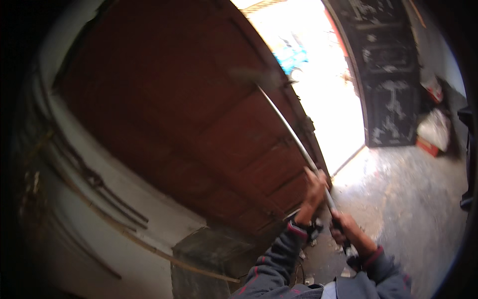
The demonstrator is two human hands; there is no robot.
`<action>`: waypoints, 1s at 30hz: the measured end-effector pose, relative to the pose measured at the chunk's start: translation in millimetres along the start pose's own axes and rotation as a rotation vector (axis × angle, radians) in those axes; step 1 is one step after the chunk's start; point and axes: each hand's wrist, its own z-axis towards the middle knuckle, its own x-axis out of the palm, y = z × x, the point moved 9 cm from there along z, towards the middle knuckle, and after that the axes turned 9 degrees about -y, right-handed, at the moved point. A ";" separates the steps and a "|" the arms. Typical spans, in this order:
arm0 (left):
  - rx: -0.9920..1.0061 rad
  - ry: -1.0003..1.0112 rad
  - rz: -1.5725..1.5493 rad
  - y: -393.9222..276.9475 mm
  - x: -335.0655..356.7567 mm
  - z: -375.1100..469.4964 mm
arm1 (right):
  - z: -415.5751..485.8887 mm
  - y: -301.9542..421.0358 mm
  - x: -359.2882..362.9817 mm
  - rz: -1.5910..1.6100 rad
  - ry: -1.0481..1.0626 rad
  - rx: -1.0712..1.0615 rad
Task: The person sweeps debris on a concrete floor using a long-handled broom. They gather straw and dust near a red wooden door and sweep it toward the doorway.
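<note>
A long light-coloured pole [289,129] slants up and to the left across a reddish-brown door [168,112]. My left hand [316,187] grips it partway along, near the door's lower right corner. Closer to my body, my right hand [344,226] is closed around the pole's darker lower part. At the far end is a blurred, pale head [257,76], in front of the door's upper part; its kind and whether it touches the door cannot be told.
A bright doorway [317,101] opens beside the reddish door, with a blue vehicle [293,58] outside. A dark door leaf [390,82] stands at its right. Beyond that, a white bag [434,129] rests on a red box [427,147]. Long poles [149,246] lean along the left wall.
</note>
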 end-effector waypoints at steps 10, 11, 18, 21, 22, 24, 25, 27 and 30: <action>0.111 -0.157 0.005 -31.7 -70.8 -29.3 | -20.2 12.1 35.9 -0.296 -0.021 -0.504; 0.253 -0.160 0.004 -60.0 -84.2 -9.1 | -9.3 24.0 57.4 -0.212 0.057 -0.447; 0.359 -0.232 -0.197 -164.7 -215.7 53.9 | 7.5 94.1 215.8 -0.383 0.137 -0.708; 0.252 -0.338 -0.111 -160.4 -237.9 23.8 | -16.2 92.5 225.8 -0.448 0.152 -0.682; 0.247 -0.412 -0.096 -160.4 -247.9 12.9 | -18.9 92.8 220.8 -0.511 0.128 -0.652; 0.225 -0.409 -0.165 -160.5 -255.8 3.8 | -11.1 90.4 207.4 -0.650 0.035 -0.507; 0.214 -0.376 -0.176 -162.3 -259.4 4.6 | -13.2 104.9 212.7 -0.680 0.074 -0.643; 0.284 -0.400 -0.250 -175.9 -280.7 9.2 | -14.0 119.3 234.0 -0.613 0.213 -0.832; 0.485 -0.530 -0.096 -211.2 -331.5 10.0 | 2.4 110.4 283.9 -0.670 0.269 -0.812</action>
